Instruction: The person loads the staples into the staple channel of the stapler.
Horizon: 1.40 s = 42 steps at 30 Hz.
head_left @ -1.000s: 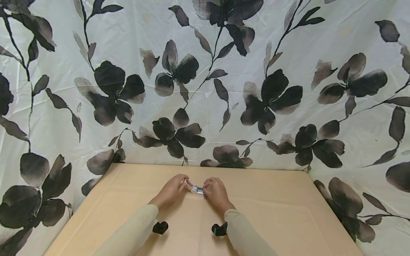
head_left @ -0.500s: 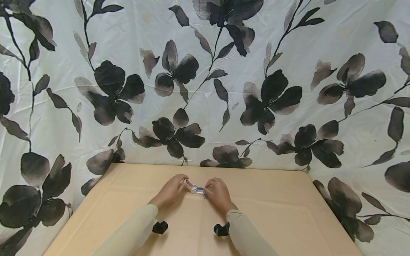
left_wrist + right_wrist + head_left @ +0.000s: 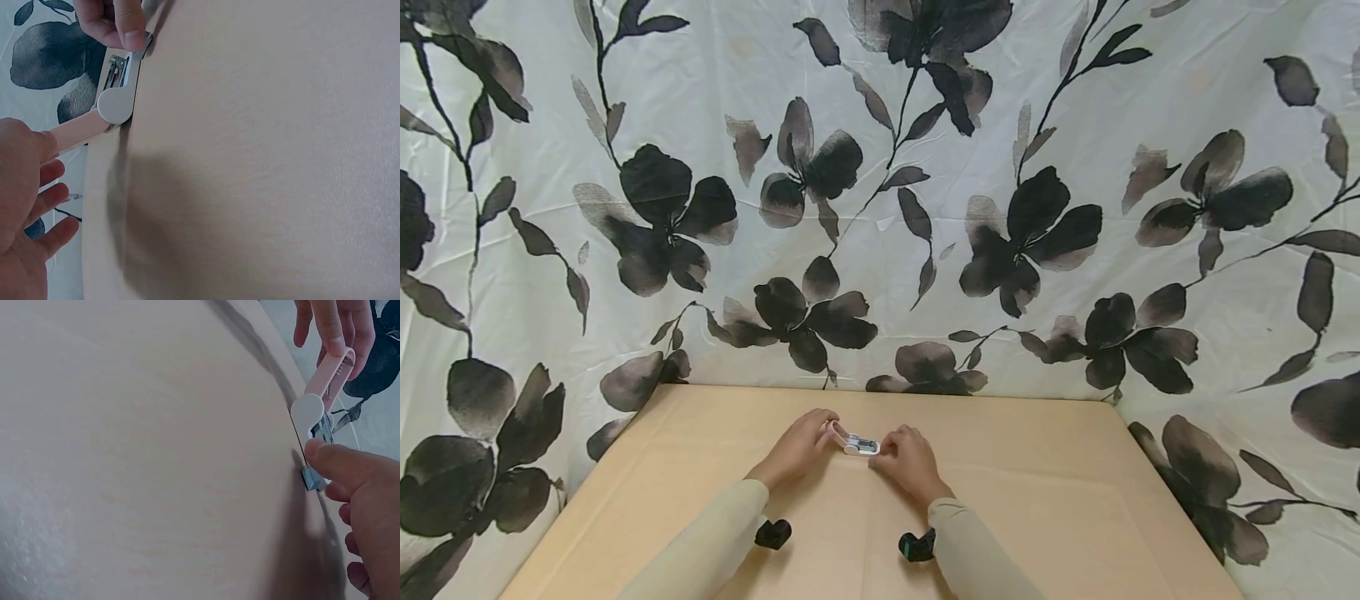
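A small hinged tool [image 3: 861,447] with a pink arm, a white body and metal parts inside is held between both hands, folded out at its round white joint. My left hand [image 3: 803,443] pinches the end of the pink arm [image 3: 80,130]; its other fingers spread loosely in the left wrist view. At the far end of the white body, my right hand [image 3: 912,460] grips with thumb and curled fingers, the thumb lying on the white side [image 3: 307,412]. A shiny rectangular metal piece [image 3: 310,478] shows just below that thumb. The right fingertips are partly hidden.
A light tan table [image 3: 1037,517] spreads under both hands, its far edge close beyond them. Behind and at the sides hangs a white cloth [image 3: 940,275] with dark flowers. Dark wrist cameras [image 3: 772,533] sit below the sleeves.
My right fingers have shifted slightly down along the tool's end, uncovering more of the white tip. A grey metal bit seen below them half a second ago no longer shows. The left hand stays put.
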Each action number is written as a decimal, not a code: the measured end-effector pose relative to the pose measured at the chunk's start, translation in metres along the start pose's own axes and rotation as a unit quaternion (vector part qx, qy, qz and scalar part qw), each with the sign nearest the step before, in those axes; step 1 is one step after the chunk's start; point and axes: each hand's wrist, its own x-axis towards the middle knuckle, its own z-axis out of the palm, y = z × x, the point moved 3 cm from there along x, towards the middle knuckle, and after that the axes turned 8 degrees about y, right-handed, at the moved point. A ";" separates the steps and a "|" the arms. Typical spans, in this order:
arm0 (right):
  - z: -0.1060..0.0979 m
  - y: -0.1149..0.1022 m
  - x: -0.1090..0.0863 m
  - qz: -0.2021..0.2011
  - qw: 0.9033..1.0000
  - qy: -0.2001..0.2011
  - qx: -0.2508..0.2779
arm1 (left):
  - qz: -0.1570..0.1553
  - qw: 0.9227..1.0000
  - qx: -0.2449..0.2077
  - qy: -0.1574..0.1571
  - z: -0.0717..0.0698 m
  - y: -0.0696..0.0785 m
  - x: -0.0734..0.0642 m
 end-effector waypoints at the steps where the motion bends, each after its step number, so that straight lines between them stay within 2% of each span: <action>1: 0.000 0.000 0.000 -0.002 1.000 -0.001 -0.001 | -0.001 1.000 -0.001 0.000 0.000 0.000 0.000; 12: 0.003 -0.001 0.001 -0.005 1.000 -0.012 -0.020 | 0.000 1.000 -0.007 0.000 -0.002 -0.001 0.001; 19: -0.001 -0.003 0.001 -0.007 1.000 0.008 -0.016 | -0.001 1.000 0.004 0.001 -0.003 -0.001 0.002; 25: -0.003 -0.005 0.004 -0.007 1.000 0.021 0.012 | -0.002 1.000 0.005 0.007 -0.003 -0.001 0.002; 34: 0.000 -0.003 0.007 -0.013 0.996 0.010 0.091 | 0.005 1.000 0.008 0.008 -0.002 0.000 0.001; 42: 0.003 -0.005 0.010 -0.029 0.994 0.013 0.105 | -0.006 1.000 0.001 -0.002 -0.002 0.003 -0.002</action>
